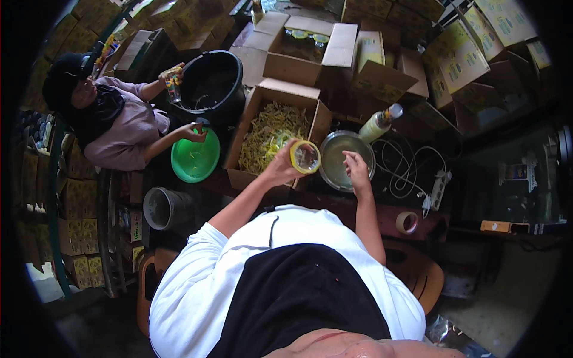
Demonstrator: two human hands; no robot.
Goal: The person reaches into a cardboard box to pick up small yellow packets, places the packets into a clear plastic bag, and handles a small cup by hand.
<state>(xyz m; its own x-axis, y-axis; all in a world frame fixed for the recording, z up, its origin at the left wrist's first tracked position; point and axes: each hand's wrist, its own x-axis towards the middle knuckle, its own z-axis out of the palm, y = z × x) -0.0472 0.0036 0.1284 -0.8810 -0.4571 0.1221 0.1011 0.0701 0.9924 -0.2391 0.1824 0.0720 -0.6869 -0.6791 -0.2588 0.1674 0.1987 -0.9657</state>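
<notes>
My left hand (280, 169) is wrapped round a clear jar with a yellow rim (307, 156), tilted so that its round end faces up. Just right of it, my right hand (357, 171) hovers over the right side of a round metal basin (325, 173). Its fingers are drawn together; whether something small is between them cannot be made out. Behind the jar stands an open cardboard box (290, 88) heaped with yellowish shredded strips (276, 122). A bottle with pale contents (376, 126) leans at the basin's far right.
At the left a co-worker (122, 113) holds a clear container (173, 89) near a black tub (237, 71) and a green basin (197, 161). A grey bucket (161, 209) stands nearer. Right lie a power strip (440, 191), looped white cable and a tape roll (407, 222). Cartons (340, 45) stand behind.
</notes>
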